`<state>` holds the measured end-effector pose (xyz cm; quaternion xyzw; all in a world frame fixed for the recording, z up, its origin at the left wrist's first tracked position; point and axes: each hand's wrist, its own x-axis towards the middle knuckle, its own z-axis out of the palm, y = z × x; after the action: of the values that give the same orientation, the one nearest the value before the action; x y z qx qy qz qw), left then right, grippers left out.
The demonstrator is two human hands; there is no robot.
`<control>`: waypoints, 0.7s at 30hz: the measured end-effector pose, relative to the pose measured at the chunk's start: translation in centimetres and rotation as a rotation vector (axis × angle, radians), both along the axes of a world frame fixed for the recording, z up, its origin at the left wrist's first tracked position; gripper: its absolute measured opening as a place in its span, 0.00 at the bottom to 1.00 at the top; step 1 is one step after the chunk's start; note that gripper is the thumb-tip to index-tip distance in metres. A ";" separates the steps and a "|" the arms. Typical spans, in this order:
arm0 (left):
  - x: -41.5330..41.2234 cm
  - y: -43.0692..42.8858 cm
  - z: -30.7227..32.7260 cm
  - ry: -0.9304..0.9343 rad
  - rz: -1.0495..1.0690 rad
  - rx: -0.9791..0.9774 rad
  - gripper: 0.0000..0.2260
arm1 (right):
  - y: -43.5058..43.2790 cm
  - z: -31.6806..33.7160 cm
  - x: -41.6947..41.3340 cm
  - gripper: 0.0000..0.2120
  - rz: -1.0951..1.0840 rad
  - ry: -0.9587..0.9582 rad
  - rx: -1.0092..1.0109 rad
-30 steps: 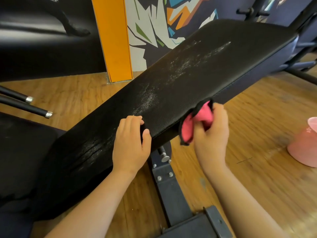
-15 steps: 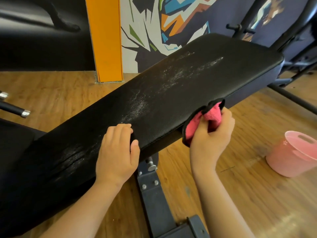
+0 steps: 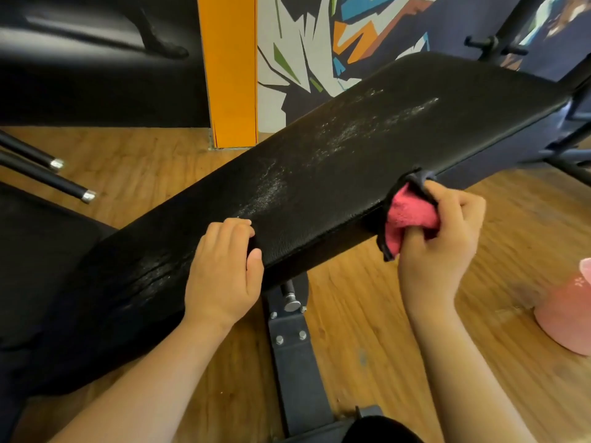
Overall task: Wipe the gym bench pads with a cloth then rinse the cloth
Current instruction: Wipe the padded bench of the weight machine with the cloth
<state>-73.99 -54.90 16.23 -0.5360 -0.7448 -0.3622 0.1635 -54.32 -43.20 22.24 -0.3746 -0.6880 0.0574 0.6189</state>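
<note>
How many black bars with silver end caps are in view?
2. The upper bar enters from the left edge; the lower bar runs just beneath it. Others may be hidden.

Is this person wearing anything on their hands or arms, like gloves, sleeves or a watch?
No. The left hand and right hand are bare, with no gloves, rings or watch. The left forearm and right forearm are bare too; no sleeve shows up to the picture's edge. The nails that show look short and unpainted.
</note>
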 end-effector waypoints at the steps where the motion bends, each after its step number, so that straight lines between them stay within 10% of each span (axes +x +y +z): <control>1: 0.0 0.0 0.0 0.006 0.010 -0.002 0.16 | 0.3 0.3 0.1 0.21 -0.018 0.027 -0.003; 15: 2.4 -0.1 3.4 0.003 0.029 -0.120 0.10 | 1.3 1.8 2.7 0.23 0.172 -0.128 -0.089; 21: 11.6 10.4 12.2 -0.032 -0.282 0.063 0.08 | 4.2 5.4 5.7 0.20 0.153 -0.075 -0.070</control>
<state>-62.41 -44.49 28.44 -0.6241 -0.6529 -0.4133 0.1157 -48.66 -38.97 27.63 -0.3444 -0.7348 0.1144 0.5731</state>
